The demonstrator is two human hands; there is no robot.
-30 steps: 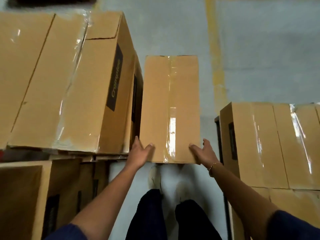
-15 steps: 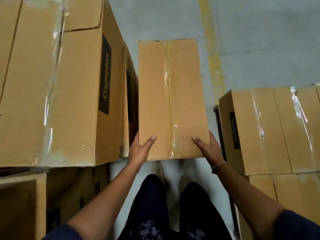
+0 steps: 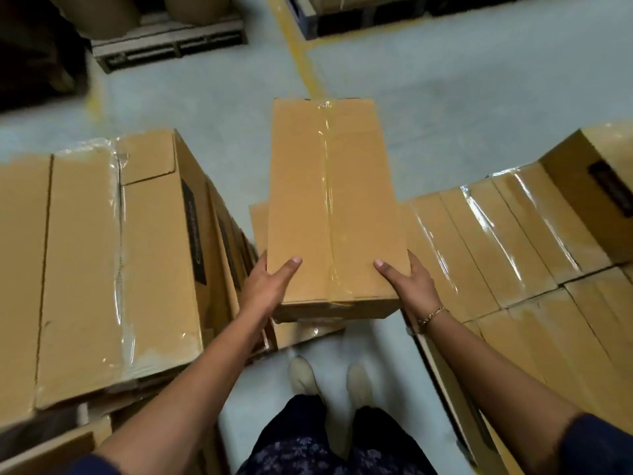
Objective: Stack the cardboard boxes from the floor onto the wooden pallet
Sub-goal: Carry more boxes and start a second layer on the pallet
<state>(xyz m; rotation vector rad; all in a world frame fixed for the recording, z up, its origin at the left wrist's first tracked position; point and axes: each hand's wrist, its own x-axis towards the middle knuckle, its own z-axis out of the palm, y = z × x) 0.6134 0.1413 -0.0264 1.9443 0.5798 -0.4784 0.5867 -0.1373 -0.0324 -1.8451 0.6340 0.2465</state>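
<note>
I hold a long taped cardboard box (image 3: 334, 207) lifted in front of me, its near end towards my body. My left hand (image 3: 269, 286) grips its near left corner, thumb lying on the top. My right hand (image 3: 409, 282) grips its near right corner the same way, with a bracelet on that wrist. Another box (image 3: 301, 332) lies on the floor just beneath the lifted one. Stacked boxes (image 3: 102, 262) stand to my left and a row of boxes (image 3: 507, 241) lies to my right.
A wooden pallet (image 3: 164, 46) carrying brown drums sits far left across the grey floor, and a second pallet (image 3: 342, 18) is at the top centre. A yellow floor line (image 3: 298, 56) runs away ahead. My feet (image 3: 329, 378) stand in the narrow gap between the stacks.
The box has risen off the floor in both hands, and my view has tilted up, bringing the far pallets and another box underneath into sight.
</note>
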